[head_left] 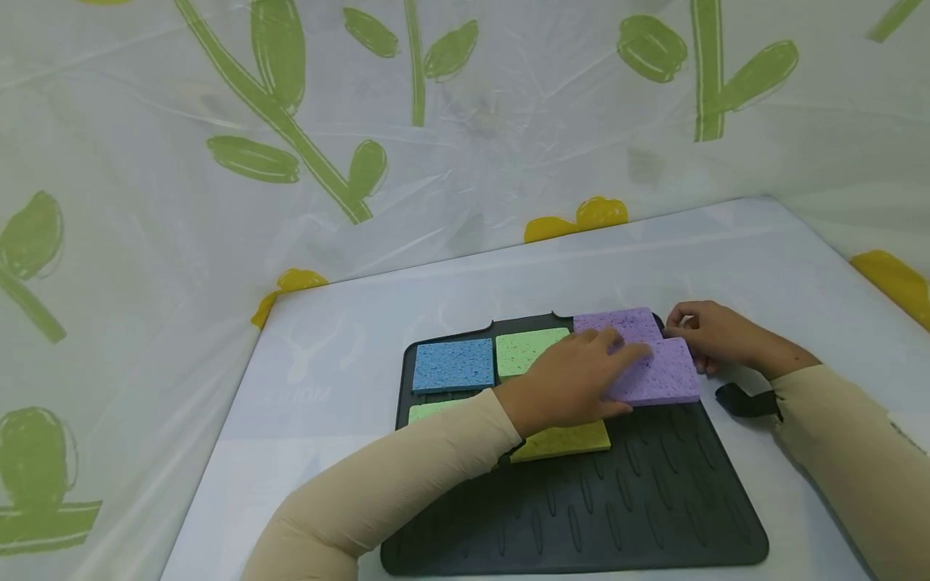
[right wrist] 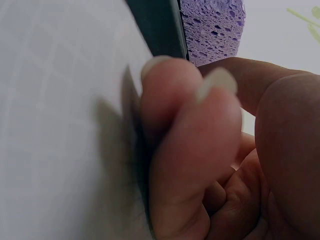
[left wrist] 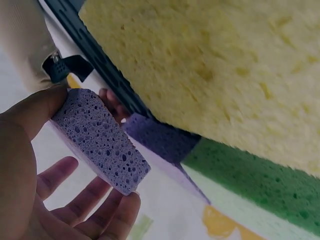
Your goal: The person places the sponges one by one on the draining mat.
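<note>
My left hand [head_left: 574, 379] holds a purple sponge [head_left: 663, 373] by its edges, thumb on one side and fingers on the other. In the left wrist view this sponge [left wrist: 102, 140] appears apart from the mat. Another purple sponge [head_left: 617, 321] lies at the back right corner of the black ridged mat [head_left: 617, 516], partly covered by the held one. Beside that corner is my right hand [head_left: 715, 335], its fingers bent close to the mat's edge. Nothing shows in its grasp; in the right wrist view one finger reaches toward the back purple sponge [right wrist: 212, 30].
On the mat lie a blue sponge [head_left: 454, 365], a green sponge [head_left: 523, 349], another green one [head_left: 429, 410] and a yellow sponge [head_left: 567, 442], partly hidden by my left arm. The mat rests on a white table [head_left: 305, 411]. A leaf-printed curtain [head_left: 494, 153] hangs behind.
</note>
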Tool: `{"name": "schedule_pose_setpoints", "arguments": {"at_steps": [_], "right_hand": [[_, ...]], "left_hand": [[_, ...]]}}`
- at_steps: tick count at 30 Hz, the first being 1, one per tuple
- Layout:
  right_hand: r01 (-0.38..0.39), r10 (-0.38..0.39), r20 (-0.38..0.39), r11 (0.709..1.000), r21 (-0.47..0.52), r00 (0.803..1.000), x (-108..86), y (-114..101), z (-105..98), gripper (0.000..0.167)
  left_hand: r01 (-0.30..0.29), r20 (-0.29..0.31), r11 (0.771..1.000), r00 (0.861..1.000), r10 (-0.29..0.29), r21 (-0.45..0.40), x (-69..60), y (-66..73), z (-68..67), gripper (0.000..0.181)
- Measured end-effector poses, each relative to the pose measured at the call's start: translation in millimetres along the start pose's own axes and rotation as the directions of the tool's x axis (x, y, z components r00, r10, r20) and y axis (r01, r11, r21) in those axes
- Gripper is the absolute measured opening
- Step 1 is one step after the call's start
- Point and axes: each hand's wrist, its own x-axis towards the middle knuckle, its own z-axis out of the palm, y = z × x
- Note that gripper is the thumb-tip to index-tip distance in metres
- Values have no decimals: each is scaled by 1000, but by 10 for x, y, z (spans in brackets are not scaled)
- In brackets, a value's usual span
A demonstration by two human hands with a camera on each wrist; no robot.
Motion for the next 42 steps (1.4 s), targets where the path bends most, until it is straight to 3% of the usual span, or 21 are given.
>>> {"name": "schedule_pose_setpoints", "arguments": {"at_steps": [17,27,33,42], "right_hand": [[49,-49,-13,999,-3,999,-8,42,-48,24],[29,-33,39,993,116,999,-34,53,-85,27],[10,-15,44,994,112,999,-3,46,-97,28],[-5,-1,55,994,109,998,-32,14,-90,27]], "left_hand": [[-59,40,998,997,59,21,108,243,29,71],[-27,97,1000,995,26,12,181,290,114,71],[19,140,1000,990,-22,19,203,300,134,71],[18,136,1000,991,-21,21,250,318,155,72]]}}
